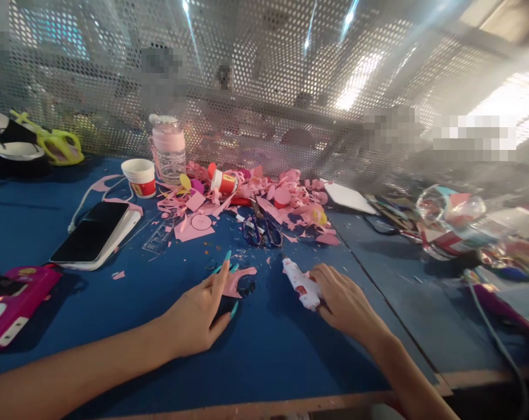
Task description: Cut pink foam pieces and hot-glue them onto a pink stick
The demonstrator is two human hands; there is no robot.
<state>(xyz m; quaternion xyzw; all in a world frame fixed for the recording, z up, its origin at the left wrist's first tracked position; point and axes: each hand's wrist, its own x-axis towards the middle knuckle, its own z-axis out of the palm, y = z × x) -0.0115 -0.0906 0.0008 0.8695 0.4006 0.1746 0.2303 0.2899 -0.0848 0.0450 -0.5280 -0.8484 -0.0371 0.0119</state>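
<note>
My left hand (198,321) rests on the blue table with its long-nailed fingers stretched out and the thumb apart. A cut piece of pink paper (235,282) lies at its fingertips, partly hidden behind them, with a small dark thing beside it. In my right hand (347,297) is a small white glue gun (300,283), its nozzle pointing away from me toward the scissors. The dark-blue-handled scissors (261,228) lie beyond both hands, at the front of a heap of pink paper scraps (286,192).
Left of the heap stand a stack of paper cups (140,178) and a pink-lidded bottle (170,149). A black-screened phone (91,232) lies on a white object, with a magenta device (19,303) nearer. Perforated metal (264,105) closes the back. Clear plastic containers (461,233) clutter the right.
</note>
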